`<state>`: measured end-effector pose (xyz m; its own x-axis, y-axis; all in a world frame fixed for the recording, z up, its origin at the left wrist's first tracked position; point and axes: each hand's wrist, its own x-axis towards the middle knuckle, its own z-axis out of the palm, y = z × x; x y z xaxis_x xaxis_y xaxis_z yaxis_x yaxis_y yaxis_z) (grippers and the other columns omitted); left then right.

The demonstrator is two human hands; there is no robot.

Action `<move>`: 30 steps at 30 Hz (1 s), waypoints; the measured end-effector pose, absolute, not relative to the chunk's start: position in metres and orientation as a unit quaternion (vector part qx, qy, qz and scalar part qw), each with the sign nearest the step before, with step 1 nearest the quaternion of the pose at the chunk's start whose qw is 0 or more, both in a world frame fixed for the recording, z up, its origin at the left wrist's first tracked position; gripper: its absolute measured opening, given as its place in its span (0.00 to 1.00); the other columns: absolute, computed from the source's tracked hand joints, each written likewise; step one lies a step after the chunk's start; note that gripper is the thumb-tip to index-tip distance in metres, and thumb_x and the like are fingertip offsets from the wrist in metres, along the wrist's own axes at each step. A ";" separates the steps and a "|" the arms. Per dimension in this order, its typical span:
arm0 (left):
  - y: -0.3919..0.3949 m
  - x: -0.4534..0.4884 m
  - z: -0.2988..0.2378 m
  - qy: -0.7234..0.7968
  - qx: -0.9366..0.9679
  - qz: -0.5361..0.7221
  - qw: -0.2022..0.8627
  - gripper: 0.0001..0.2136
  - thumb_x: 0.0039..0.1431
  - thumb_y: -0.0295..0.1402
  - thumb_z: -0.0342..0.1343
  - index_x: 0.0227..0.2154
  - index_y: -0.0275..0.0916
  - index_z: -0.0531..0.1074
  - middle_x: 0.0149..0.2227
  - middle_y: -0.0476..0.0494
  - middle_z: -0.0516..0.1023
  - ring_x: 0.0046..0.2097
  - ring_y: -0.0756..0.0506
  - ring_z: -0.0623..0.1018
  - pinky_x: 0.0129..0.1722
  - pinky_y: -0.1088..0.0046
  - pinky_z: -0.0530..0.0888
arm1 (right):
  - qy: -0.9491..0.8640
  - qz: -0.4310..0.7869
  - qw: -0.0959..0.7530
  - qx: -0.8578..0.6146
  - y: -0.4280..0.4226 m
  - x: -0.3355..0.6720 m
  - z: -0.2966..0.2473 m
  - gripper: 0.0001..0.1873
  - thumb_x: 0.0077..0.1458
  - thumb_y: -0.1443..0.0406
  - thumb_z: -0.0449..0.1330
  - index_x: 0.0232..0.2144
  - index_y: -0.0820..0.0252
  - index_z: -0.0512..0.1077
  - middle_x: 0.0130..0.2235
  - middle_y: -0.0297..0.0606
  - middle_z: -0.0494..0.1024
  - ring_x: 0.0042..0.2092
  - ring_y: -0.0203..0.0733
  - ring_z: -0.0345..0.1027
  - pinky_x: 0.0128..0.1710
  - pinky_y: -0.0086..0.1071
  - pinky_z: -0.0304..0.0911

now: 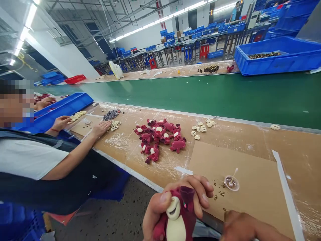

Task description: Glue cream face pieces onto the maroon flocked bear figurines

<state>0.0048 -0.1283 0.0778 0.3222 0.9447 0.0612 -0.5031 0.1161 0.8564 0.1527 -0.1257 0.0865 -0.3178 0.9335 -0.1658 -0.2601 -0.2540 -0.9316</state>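
My left hand (pixel 175 201) is wrapped round a dark red plush bear (pixel 178 217) with a cream snout and belly, held at the bottom of the view over the bench edge. My right hand (pixel 240 226) sits low right beside the bear; its fingers are hidden at the frame edge. A small clear dish (pixel 232 183) with a stick in it stands on the cardboard just beyond, with dark specks beside it. Farther out lie a pile of red plush bears (pixel 160 135) and several cream snout pieces (pixel 202 128).
A co-worker sits at left, hands (pixel 100 128) flat on the cardboard-covered bench (pixel 250 160) near cream pieces and a blue tray (pixel 62 108). A green conveyor belt (pixel 200 93) runs behind the bench. Blue bins (pixel 276 55) and tables stand beyond.
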 end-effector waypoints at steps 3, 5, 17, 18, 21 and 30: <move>-0.131 0.006 0.083 0.277 0.386 0.525 0.706 0.24 0.65 0.50 0.43 0.26 0.41 0.77 0.34 0.35 0.76 0.50 0.30 0.74 0.55 0.51 0.68 | -0.422 0.698 0.449 -0.366 -0.111 0.138 0.085 0.34 0.58 0.55 0.67 0.21 0.51 0.43 0.21 0.25 0.55 0.22 0.38 0.71 0.31 0.34 0.76; -0.132 0.010 0.085 0.279 0.380 0.529 0.705 0.23 0.64 0.49 0.45 0.26 0.41 0.76 0.32 0.36 0.75 0.48 0.31 0.75 0.54 0.52 0.68 | -0.434 0.691 0.453 -0.357 -0.107 0.136 0.081 0.35 0.57 0.54 0.68 0.19 0.50 0.44 0.19 0.25 0.52 0.19 0.36 0.65 0.28 0.34 0.74; -0.139 0.010 0.085 0.253 0.400 0.531 0.703 0.23 0.64 0.46 0.43 0.30 0.39 0.79 0.35 0.34 0.77 0.47 0.31 0.75 0.55 0.51 0.67 | -0.519 0.627 0.454 -0.364 -0.117 0.145 0.064 0.27 0.65 0.45 0.53 0.26 0.56 0.77 0.18 0.21 0.63 0.20 0.29 0.71 0.26 0.24 0.66; -0.139 0.008 0.087 0.261 0.402 0.522 0.705 0.22 0.64 0.47 0.44 0.30 0.39 0.78 0.36 0.33 0.78 0.48 0.30 0.75 0.55 0.50 0.67 | -0.518 0.630 0.456 -0.356 -0.117 0.144 0.065 0.27 0.65 0.46 0.53 0.24 0.57 0.76 0.17 0.20 0.62 0.20 0.28 0.71 0.26 0.23 0.65; -0.139 0.004 0.092 0.278 0.412 0.502 0.708 0.21 0.63 0.49 0.48 0.30 0.39 0.78 0.37 0.32 0.79 0.50 0.28 0.76 0.54 0.50 0.68 | -0.475 0.675 0.456 -0.333 -0.114 0.142 0.070 0.27 0.59 0.55 0.63 0.15 0.55 0.58 0.15 0.17 0.54 0.20 0.26 0.71 0.26 0.20 0.64; -0.132 0.009 0.095 0.258 0.470 0.485 0.691 0.23 0.62 0.51 0.49 0.24 0.39 0.77 0.35 0.32 0.79 0.52 0.28 0.75 0.56 0.50 0.68 | -0.433 0.709 0.455 -0.319 -0.118 0.142 0.075 0.36 0.54 0.60 0.69 0.18 0.52 0.42 0.15 0.16 0.49 0.19 0.27 0.69 0.24 0.20 0.63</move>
<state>0.0089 -0.1315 0.0949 0.3957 0.9131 0.0986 -0.4274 0.0881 0.8997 0.1416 -0.1175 0.0749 -0.3813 0.9226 -0.0588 -0.3698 -0.2106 -0.9049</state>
